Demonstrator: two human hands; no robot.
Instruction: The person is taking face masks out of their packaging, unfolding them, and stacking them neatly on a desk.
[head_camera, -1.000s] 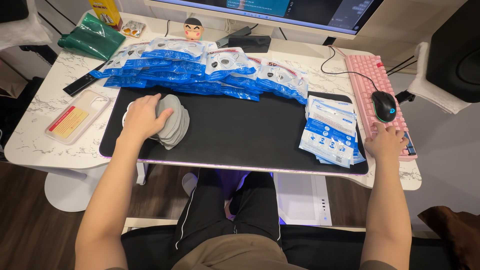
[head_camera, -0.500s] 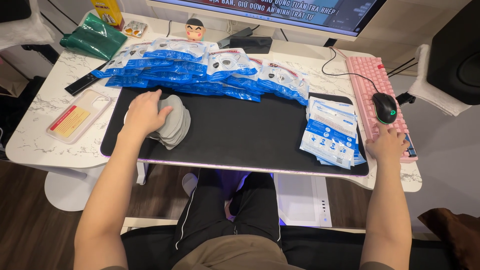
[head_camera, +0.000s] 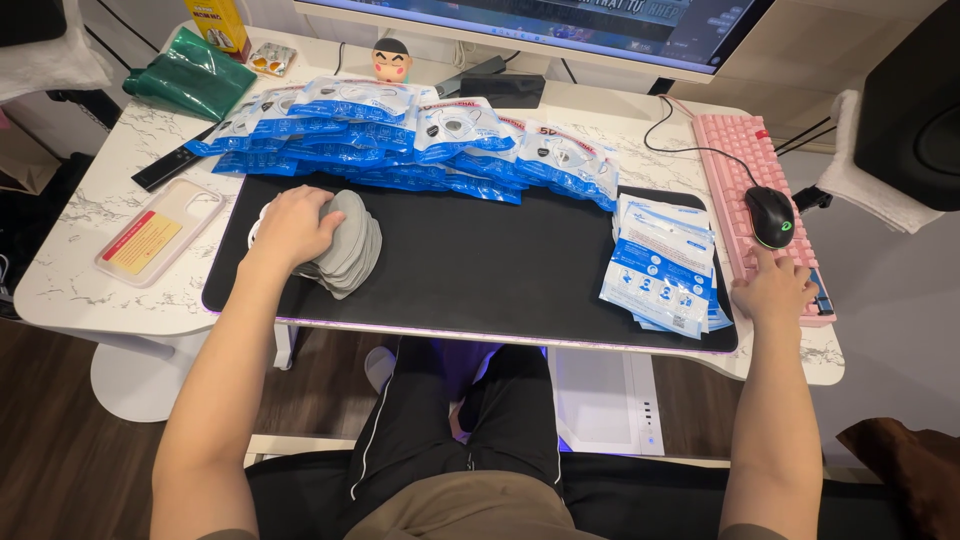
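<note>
Head view: left hand (head_camera: 296, 225) lay at centre left of the frame, fingers curled down over a stack of grey masks (head_camera: 347, 243) on the black desk mat (head_camera: 480, 270), gripping its near edge. Right hand (head_camera: 773, 292) sat at right of frame, fingers loosely spread and flat on the pink keyboard (head_camera: 755, 190), holding nothing, just below the black mouse (head_camera: 769, 216). Blue mask packets (head_camera: 400, 140) were heaped along the mat's upper edge. A smaller pile of white-blue packets (head_camera: 662, 262) lay on the mat's right end, near the right hand. Clear phone case (head_camera: 152, 232) rested on the marble desk (head_camera: 90, 270), left of the mat.
</note>
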